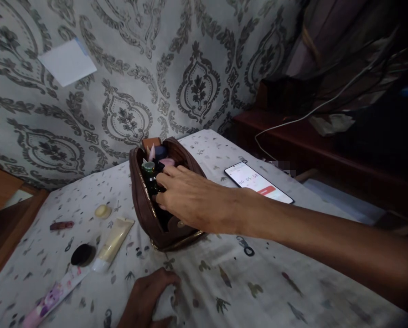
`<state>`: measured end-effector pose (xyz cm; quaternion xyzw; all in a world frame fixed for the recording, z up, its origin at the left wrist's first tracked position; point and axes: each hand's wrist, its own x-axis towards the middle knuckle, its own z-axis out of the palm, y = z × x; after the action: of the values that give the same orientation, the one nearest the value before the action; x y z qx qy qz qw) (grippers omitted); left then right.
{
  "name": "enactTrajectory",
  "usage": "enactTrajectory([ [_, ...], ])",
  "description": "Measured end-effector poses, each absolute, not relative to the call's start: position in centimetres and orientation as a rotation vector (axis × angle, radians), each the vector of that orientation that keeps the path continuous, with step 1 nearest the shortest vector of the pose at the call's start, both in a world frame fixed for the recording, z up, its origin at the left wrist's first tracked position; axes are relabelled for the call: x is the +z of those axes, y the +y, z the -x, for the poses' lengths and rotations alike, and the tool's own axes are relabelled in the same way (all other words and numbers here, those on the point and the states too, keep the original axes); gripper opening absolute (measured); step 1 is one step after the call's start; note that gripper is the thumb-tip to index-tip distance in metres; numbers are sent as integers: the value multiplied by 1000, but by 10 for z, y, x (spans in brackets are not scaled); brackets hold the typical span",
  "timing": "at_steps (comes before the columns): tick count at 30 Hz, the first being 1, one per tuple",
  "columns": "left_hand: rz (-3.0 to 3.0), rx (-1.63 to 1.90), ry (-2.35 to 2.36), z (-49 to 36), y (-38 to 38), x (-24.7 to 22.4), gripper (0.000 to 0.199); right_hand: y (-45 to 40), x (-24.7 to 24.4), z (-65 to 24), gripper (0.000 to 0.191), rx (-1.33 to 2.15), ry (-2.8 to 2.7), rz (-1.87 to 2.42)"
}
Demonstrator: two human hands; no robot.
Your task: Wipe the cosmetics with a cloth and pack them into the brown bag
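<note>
A brown zippered pouch (142, 218) lies unzipped on the printed cloth, with several items inside. My right hand (186, 196) reaches into it from the right, fingers curled beside a dark green bottle with a round top (149, 167); the fingertips are partly hidden, so what they grip is unclear. A pink item (167, 162) and a dark blue item (160, 151) are near the pouch's far end. My left hand (152, 296) rests low on the cloth near the pouch, thumb and fingers apart, holding nothing visible.
Left of the pouch lie a cream tube (113, 241), a black round lid (82, 254), a small yellowish round item (103, 211), a dark red item (62, 225) and a pink-and-white tube (55, 296). A lit phone (255, 182) lies to the right, near a white cable (302, 118).
</note>
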<state>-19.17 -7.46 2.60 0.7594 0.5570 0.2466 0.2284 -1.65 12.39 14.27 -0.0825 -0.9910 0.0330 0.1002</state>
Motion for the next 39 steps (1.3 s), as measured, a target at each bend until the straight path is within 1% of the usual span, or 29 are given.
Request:
enactTrajectory([
  [9,-2084,678,1534,194,-78,23,54,122,170,34,26,-15,-3125,447],
  [15,-2069,691,1578,191,-78,24,51,127,165,38,21,-72,-3125,483],
  [19,-2085,676,1594,194,-79,21,49,130,159,35,24,-88,-3080,479],
  [25,-2089,684,1598,195,-77,20,52,133,158,33,27,27,-3031,465],
  [28,-2071,678,1542,190,-73,23,52,137,159,32,26,88,-2958,447],
  [33,-2029,777,1509,181,-69,29,53,139,165,28,24,157,-2988,493],
  [39,-2050,698,1467,186,-71,28,54,135,166,25,24,215,-2955,509],
])
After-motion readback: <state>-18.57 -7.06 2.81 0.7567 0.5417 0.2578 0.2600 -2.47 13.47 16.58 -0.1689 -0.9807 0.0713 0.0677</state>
